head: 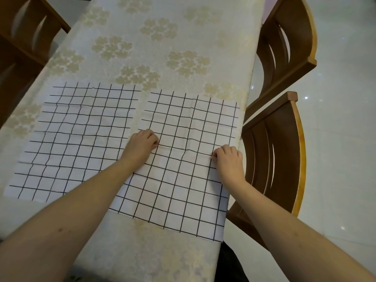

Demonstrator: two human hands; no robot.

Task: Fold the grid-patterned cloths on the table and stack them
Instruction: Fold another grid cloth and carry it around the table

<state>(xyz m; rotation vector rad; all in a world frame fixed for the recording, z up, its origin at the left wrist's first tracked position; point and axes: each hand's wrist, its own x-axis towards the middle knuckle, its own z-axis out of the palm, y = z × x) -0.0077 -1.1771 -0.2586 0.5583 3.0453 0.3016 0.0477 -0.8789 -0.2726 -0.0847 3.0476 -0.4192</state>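
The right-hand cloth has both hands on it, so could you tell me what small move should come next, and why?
Probably lift the pinched edges and carry them over to fold the right cloth in half: the left hand and right hand pinch it at mid-height, and it lies flat, unfolded.

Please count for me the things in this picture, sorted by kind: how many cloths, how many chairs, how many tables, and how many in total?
White cloths with black grid lines: 2, left cloth and right cloth
Brown wooden chairs: 3
Tables under a cream floral tablecloth: 1
Total: 6

Both hands, left hand and right hand, grip the right cloth.
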